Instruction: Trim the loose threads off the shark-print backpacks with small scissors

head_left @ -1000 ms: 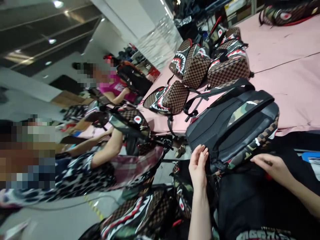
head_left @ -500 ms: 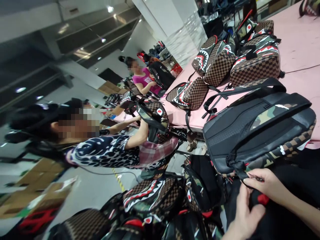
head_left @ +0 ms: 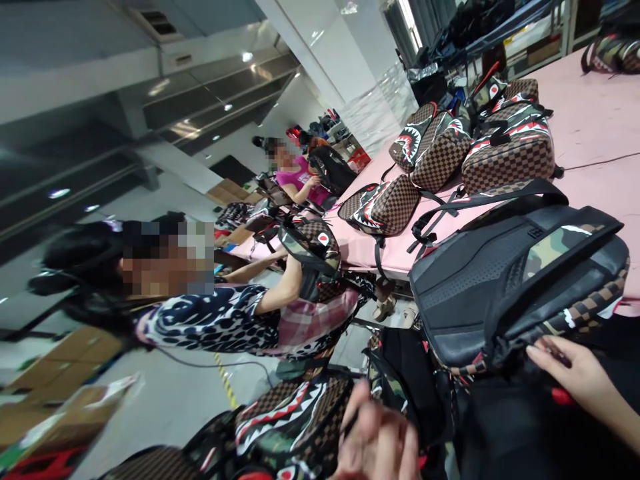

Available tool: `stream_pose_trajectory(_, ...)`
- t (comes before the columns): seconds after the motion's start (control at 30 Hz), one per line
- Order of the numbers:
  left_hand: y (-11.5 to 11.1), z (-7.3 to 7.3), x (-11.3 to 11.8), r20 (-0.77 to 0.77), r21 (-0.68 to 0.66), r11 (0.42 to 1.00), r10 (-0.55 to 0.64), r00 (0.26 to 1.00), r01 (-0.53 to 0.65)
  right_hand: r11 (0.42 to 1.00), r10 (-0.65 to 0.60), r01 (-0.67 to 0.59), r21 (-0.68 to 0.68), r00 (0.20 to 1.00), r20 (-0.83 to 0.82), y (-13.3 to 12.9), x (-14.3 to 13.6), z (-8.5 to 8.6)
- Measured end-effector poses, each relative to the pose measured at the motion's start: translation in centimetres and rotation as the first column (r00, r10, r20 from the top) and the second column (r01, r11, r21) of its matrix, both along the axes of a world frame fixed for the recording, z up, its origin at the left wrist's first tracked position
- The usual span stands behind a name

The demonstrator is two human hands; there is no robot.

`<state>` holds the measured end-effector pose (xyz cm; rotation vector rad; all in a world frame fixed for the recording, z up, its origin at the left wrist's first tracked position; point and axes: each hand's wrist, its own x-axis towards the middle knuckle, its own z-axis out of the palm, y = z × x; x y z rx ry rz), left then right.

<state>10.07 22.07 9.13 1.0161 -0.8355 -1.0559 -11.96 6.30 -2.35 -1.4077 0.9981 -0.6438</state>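
A black-backed backpack (head_left: 470,280) with brown checkered sides and camouflage patches lies tilted on the pink table's near edge, its straps facing up. My right hand (head_left: 575,370) is at its lower edge, beside the bunched black strap (head_left: 505,350). The fingers are closed around a small dark thing that I cannot make out. My left hand (head_left: 377,437) is raised away from the backpack, in front of the bags below. Motion blurs its fingers, which look curled; whether they hold anything is unclear.
Several checkered shark-mouth backpacks (head_left: 440,150) stand on the pink table (head_left: 595,127). More bags (head_left: 295,413) are piled low in front. A co-worker in a patterned sleeve (head_left: 210,313) handles a small bag (head_left: 313,243) at left. Another person (head_left: 300,180) works farther back.
My left hand has moved from beside my right hand toward the lower left. My right hand has shifted slightly right along the backpack's edge. The view has tipped a little upward.
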Motion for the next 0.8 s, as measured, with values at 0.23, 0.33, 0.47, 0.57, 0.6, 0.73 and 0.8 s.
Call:
stream_pose_trajectory(0.23,-7.4,-1.7,-4.7,-0.207,0.275,0.956,0.161,0.965,-0.101,0.993,0.114,-0.114,0.008,0.993,-0.016,0.9,-1.0,0.1)
stream_pose_trajectory(0.33,-8.0,-3.2,-7.0,-0.117,0.378,0.925,0.080,0.990,-0.030,0.997,-0.068,0.067,-0.036,0.997,-0.032,0.6,-2.0,2.2)
stream_pose_trajectory(0.47,-7.5,-3.5,-9.1,0.127,0.535,0.832,-0.252,0.959,0.148,0.999,0.025,-0.021,-0.045,0.996,0.081,0.9,-1.6,5.4)
stream_pose_trajectory(0.57,-7.5,-3.2,-9.9,0.159,0.532,0.808,-0.387,0.908,0.252,0.998,-0.062,0.059,0.028,0.992,0.108,0.9,-0.7,6.0)
stream_pose_trajectory(0.6,-7.5,-3.1,-10.0,0.176,0.523,0.819,-0.375,0.910,0.236,0.993,-0.101,0.095,0.068,0.989,0.105,0.8,-0.5,5.9)
stream_pose_trajectory(0.73,-7.7,-3.2,-10.1,0.217,0.538,0.828,-0.316,0.924,0.157,0.987,-0.091,0.073,0.147,0.988,0.121,0.5,-0.9,5.4)
stream_pose_trajectory(0.8,-7.8,-3.3,-10.2,0.215,0.544,0.827,-0.302,0.929,0.143,0.995,-0.062,0.053,0.084,0.992,0.111,0.6,-1.3,5.4)
